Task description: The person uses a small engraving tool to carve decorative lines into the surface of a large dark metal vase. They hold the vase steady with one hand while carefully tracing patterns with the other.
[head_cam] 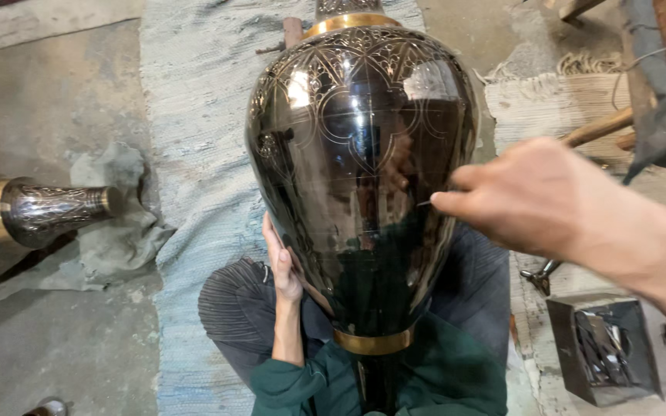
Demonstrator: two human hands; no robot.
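We steady a big dark vase [360, 169] on our lap and scratch its side.

At far left a second vase [32, 212] lies on a grey cloth [117, 223] on the floor. Our left hand [283, 266] lies flat and open against the big vase's lower left side, gripping nothing. The vase rests neck-down between our knees over a pale blue rug [194, 115]. Our right hand [526, 196] pinches its fingers shut on a thin metal point [424, 203] touching the vase. A metal box [607, 350] of tools sits lower right.
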